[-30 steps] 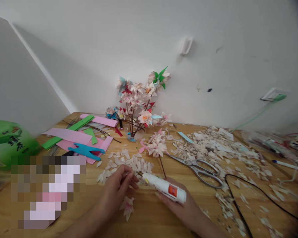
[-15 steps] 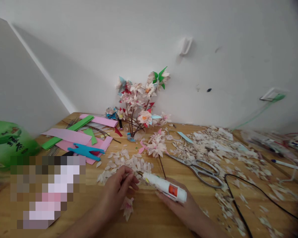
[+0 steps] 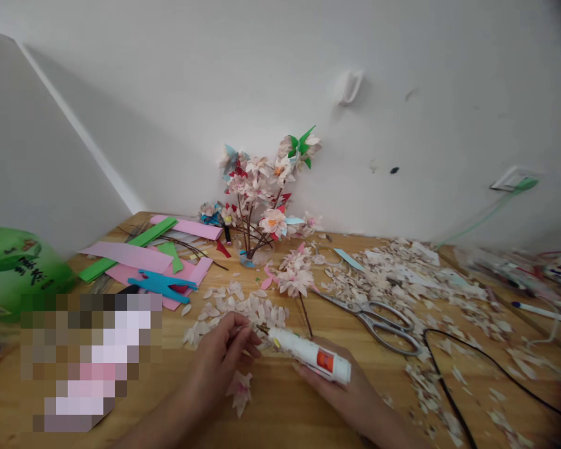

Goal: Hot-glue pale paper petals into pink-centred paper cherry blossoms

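Observation:
My right hand is wrapped round a white glue gun, whose dark nozzle points left at my left hand. The fingers of my left hand are pinched together beside that nozzle; whatever they hold is too small to make out. A small pink and white flower shows just below my left fingers. Behind both hands lies a spread of pale petals. A larger pale flower on a brown stem rests beyond the glue gun.
Metal scissors and a black cable lie to the right, near scattered petal scraps. A vase of flowers stands near the wall. Coloured paper strips and a green bag are at the left.

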A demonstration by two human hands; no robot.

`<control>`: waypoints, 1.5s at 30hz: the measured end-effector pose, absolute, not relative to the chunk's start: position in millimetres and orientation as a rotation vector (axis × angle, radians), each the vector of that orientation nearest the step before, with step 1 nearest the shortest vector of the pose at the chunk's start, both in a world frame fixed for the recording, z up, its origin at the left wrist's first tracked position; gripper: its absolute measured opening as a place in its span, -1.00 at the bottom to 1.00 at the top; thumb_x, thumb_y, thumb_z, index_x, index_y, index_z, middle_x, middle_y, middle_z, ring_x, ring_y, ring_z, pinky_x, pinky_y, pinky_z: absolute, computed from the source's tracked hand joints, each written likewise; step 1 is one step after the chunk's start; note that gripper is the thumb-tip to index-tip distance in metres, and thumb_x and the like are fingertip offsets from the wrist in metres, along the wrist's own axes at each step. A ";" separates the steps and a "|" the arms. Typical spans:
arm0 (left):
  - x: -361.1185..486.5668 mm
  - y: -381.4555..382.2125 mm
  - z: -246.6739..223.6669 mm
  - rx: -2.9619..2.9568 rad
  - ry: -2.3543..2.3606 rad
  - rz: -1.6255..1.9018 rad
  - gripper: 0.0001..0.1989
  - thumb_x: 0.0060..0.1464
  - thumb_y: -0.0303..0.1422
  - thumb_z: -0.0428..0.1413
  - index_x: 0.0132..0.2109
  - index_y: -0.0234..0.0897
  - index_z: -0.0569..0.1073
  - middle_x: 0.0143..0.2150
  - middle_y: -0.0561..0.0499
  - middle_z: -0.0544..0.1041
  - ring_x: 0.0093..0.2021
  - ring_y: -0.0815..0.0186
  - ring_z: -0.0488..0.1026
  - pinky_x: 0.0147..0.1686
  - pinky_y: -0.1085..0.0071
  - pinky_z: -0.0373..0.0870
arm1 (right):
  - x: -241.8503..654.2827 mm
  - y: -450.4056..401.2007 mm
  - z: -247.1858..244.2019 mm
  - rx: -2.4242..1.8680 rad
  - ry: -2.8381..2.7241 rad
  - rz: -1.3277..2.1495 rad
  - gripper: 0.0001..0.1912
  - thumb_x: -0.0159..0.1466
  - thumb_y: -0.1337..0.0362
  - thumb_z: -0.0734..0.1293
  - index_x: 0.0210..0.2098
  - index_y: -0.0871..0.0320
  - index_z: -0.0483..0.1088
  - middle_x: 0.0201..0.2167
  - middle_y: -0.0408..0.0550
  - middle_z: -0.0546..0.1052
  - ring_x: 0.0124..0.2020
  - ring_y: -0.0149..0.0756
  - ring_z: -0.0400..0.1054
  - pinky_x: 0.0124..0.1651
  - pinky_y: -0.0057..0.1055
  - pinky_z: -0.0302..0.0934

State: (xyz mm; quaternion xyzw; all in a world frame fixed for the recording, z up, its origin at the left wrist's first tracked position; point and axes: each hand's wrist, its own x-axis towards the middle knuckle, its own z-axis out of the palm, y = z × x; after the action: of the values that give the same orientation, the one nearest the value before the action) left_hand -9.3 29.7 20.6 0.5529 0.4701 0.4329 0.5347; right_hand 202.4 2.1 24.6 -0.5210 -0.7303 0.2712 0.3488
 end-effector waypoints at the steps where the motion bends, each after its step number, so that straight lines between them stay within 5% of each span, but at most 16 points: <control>1: -9.4 29.5 20.7 1.322 1.119 1.032 -0.81 0.08 -0.20 -0.02 -0.33 -0.21 0.33 -0.41 0.03 0.51 -0.44 0.33 0.48 -0.47 0.45 0.37 | 202.4 2.0 24.3 -1.349 -1.890 0.713 -0.82 0.14 0.16 0.29 -0.49 0.13 0.34 -0.57 -0.16 0.42 -0.53 -0.31 0.31 -0.46 -0.47 0.25; 37: -11.3 31.0 17.4 1.372 1.110 0.983 -0.80 0.13 -0.20 -0.08 -0.32 -0.22 0.30 -0.38 0.06 0.49 -0.41 0.37 0.46 -0.40 0.45 0.38 | 205.5 3.8 21.6 -1.398 -1.937 0.727 -0.81 0.14 0.17 0.28 -0.51 0.14 0.30 -0.59 -0.17 0.37 -0.54 -0.34 0.27 -0.47 -0.47 0.20; 45: -8.5 32.2 32.0 1.061 0.989 0.971 -0.71 -0.06 -0.11 0.11 -0.39 -0.26 0.30 -0.47 0.07 0.51 -0.51 0.38 0.46 -0.53 0.46 0.41 | 205.7 2.9 22.4 -1.381 -1.892 0.730 -0.82 0.15 0.17 0.28 -0.50 0.12 0.31 -0.58 -0.17 0.41 -0.54 -0.35 0.29 -0.47 -0.50 0.24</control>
State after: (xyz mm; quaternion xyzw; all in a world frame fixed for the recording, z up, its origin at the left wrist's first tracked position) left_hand -8.5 32.2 32.0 0.4655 0.4342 0.4262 0.6428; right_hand 205.7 2.9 22.4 -0.5299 -0.7260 0.2802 0.3370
